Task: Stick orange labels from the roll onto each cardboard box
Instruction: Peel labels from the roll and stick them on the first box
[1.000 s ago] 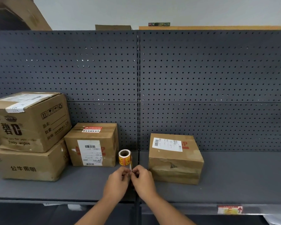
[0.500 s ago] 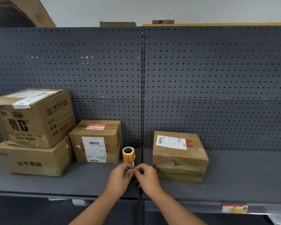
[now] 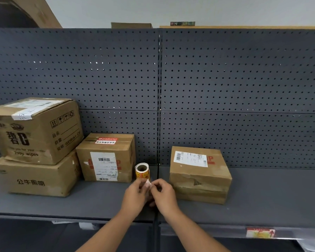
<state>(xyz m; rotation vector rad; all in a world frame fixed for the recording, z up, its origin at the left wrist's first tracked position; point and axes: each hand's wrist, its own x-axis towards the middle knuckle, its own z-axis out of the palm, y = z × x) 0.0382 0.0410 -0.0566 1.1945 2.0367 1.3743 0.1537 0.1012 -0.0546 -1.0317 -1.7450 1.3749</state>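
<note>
A grey pegboard back panel rises behind a dark metal shelf where four cardboard boxes wait for labelling; at far left a large printed box sits stacked on a flatter box; just beside them stands a medium box bearing a white shipping slip on its front and a red-and-white sticker on its top; to the right of the shelf's centre seam lies a squat, dented box with a white slip on its lid; between those two, the label roll stands on the shelf, its core facing the camera and its orange printing showing below. In front of the roll the person's left hand and right hand meet, fingertips pinched together on a small pale strip that seems to be the roll's loose end or its backing; which hand carries the actual grip cannot be told, as the fingers overlap. No box shows an orange label on any visible face; the red sticker on the medium box looks like an older marking, not one from this roll; by that reading the job stands at its very start, with a first label apparently being peeled and all four boxes left to do.
</note>
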